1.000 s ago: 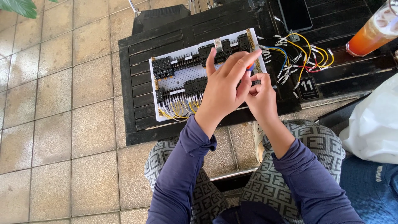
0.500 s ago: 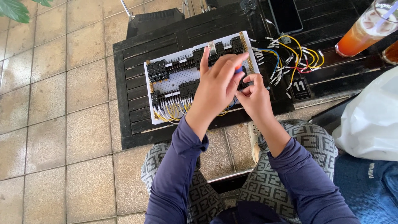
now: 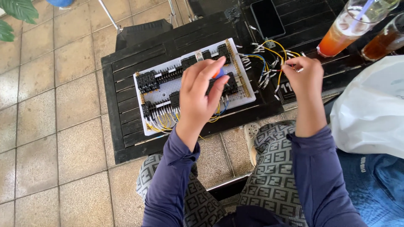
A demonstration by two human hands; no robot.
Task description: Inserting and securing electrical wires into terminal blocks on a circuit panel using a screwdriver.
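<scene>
A white perforated wiring board (image 3: 162, 89) with black relay sockets and yellow and white wires lies on a low black slatted table (image 3: 126, 67). My left hand (image 3: 201, 93) hovers over the board's middle, fingers closed around a small tool with a blue and orange handle (image 3: 218, 73). Off to the right of the board, my right hand (image 3: 304, 75) pinches a wire from a loose bundle of yellow, blue and white wires (image 3: 269, 59).
A black phone (image 3: 267, 17) lies at the table's back. Two glasses of orange and brown drink (image 3: 345, 31) stand at the far right. A white plastic bag (image 3: 370, 109) and blue denim sit on my right. Tiled floor lies to the left.
My right hand has left the board and moved right to the loose wire bundle. My left hand stays over the board.
</scene>
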